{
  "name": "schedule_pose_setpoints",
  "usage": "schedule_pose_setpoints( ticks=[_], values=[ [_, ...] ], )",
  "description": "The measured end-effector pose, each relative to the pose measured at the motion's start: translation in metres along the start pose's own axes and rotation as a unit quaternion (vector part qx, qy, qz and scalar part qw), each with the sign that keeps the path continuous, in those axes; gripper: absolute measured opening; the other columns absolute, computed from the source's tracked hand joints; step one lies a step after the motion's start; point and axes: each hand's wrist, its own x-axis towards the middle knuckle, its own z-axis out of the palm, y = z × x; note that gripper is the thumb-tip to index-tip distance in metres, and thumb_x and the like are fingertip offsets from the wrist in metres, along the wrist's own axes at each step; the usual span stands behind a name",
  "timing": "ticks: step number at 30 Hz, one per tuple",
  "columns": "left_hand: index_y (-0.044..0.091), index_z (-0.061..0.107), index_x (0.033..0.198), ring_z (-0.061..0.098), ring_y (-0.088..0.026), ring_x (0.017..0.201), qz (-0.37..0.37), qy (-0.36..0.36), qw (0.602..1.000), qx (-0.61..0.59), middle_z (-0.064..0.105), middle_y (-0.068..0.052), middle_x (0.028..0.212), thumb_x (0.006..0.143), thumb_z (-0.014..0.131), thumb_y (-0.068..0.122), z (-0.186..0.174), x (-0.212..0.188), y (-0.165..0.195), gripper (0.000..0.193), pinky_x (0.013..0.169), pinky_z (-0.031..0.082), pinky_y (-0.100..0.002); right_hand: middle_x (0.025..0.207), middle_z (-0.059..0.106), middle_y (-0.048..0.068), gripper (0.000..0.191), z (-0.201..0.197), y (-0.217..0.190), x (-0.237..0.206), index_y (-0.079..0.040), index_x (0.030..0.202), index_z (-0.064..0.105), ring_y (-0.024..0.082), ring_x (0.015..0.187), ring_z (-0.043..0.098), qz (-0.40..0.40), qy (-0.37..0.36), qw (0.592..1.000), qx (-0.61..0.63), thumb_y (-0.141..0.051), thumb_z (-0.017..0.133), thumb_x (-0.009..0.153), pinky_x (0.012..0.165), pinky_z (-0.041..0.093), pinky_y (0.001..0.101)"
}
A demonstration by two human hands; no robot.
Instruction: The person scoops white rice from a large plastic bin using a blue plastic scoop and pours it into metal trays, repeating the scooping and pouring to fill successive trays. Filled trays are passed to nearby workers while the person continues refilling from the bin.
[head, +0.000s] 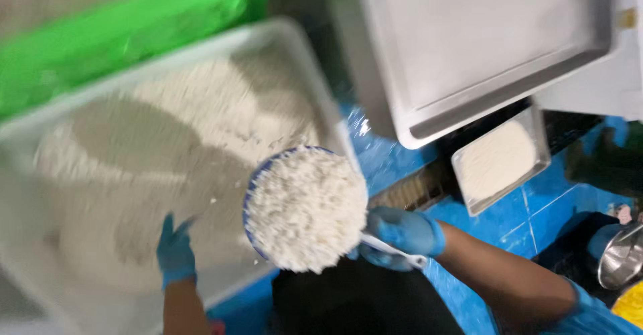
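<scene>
Clamped around the white handle of a heaped scoop [306,208], the right hand [402,233] in its blue glove, fingers wrapped fully closed, with the tip of the handle poking out past the knuckles. Piled well above the rim with white cooked rice, that scoop, hanging over the near right corner of the big clear tub [288,47] and partly past its edge. Best kept level, judging by the height of the mound: any tilt toward the blue floor [536,214] likely to shed grains. Wrist better held stiff and the travel kept slow, the load being top-heavy on a thin handle.

Resting inside the tub, the left hand [175,251], also gloved in blue, fingers spread apart and holding nothing, lying on the thin layer of rice near the close wall. Useful there as a brace, pressing the tub down.

Further out: rice spread unevenly across the tub, thicker toward the far side. Beyond it a green crate [127,33], blurred. To the right, a large steel tray [469,47] turned at an angle, and below it a small rectangular steel container [501,167] already filled with rice. At the far right edge, a steel bowl [619,258].
</scene>
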Motion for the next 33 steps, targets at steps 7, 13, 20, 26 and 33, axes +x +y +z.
schedule_pose_setpoints(
  ticks=[7, 13, 20, 26, 33],
  values=[
    [0.008, 0.045, 0.159, 0.052, -0.035, 0.140, -0.063, 0.104, 0.985, 0.124, 0.052, -0.019, 0.156, 0.095, 0.066, 0.025, 0.057, 0.000, 0.043, 0.070, 0.113, 0.040, -0.046, 0.062, 0.053, 0.005, 0.061, -0.045, -0.132, -0.128, 0.009, 0.117, 0.060, 0.011, 0.039, 0.043, -0.062, 0.259, 0.963, 0.042, -0.048, 0.058, 0.094, 0.034, 0.033, 0.0246],
    [0.007, 0.048, 0.156, 0.057, -0.035, 0.131, -0.132, 0.118, 0.980, 0.093, 0.056, -0.020, 0.146, 0.097, 0.065, 0.024, 0.131, 0.007, 0.063, 0.064, 0.104, 0.047, -0.047, 0.082, 0.070, 0.010, 0.028, -0.168, -0.154, -0.095, 0.000, 0.116, 0.064, 0.030, 0.064, 0.067, -0.147, 0.540, 0.729, -0.394, -0.019, 0.063, 0.095, 0.056, 0.053, 0.0397],
    [0.006, 0.052, 0.151, 0.064, -0.036, 0.120, -0.134, 0.137, 0.981, -0.001, 0.061, -0.022, 0.136, 0.099, 0.065, 0.023, 0.207, -0.015, 0.048, 0.056, 0.094, 0.054, -0.049, 0.086, 0.068, 0.030, 0.032, -0.319, -0.136, -0.080, -0.003, 0.123, 0.046, 0.054, 0.081, 0.065, -0.070, 0.674, 0.483, -0.555, -0.016, 0.058, 0.096, 0.073, 0.050, 0.0623],
    [0.001, 0.059, 0.144, 0.066, -0.034, 0.118, -0.131, 0.102, 0.984, 0.068, 0.067, -0.022, 0.130, 0.101, 0.066, 0.022, 0.241, -0.033, 0.049, 0.049, 0.098, 0.052, -0.046, 0.100, 0.070, 0.031, 0.041, -0.372, -0.159, -0.116, -0.011, 0.136, 0.043, 0.055, 0.088, 0.065, 0.027, 0.738, 0.452, -0.500, -0.019, 0.054, 0.097, 0.079, 0.050, 0.0643],
    [-0.002, 0.061, 0.141, 0.067, -0.031, 0.115, -0.107, 0.071, 0.989, 0.077, 0.070, -0.021, 0.126, 0.105, 0.062, 0.025, 0.234, -0.046, 0.037, 0.045, 0.100, 0.052, -0.042, 0.119, 0.067, 0.030, 0.040, -0.418, -0.170, -0.161, -0.010, 0.137, 0.046, 0.052, 0.105, 0.064, 0.105, 0.768, 0.425, -0.467, -0.017, 0.051, 0.098, 0.089, 0.050, 0.0603]
  ],
)
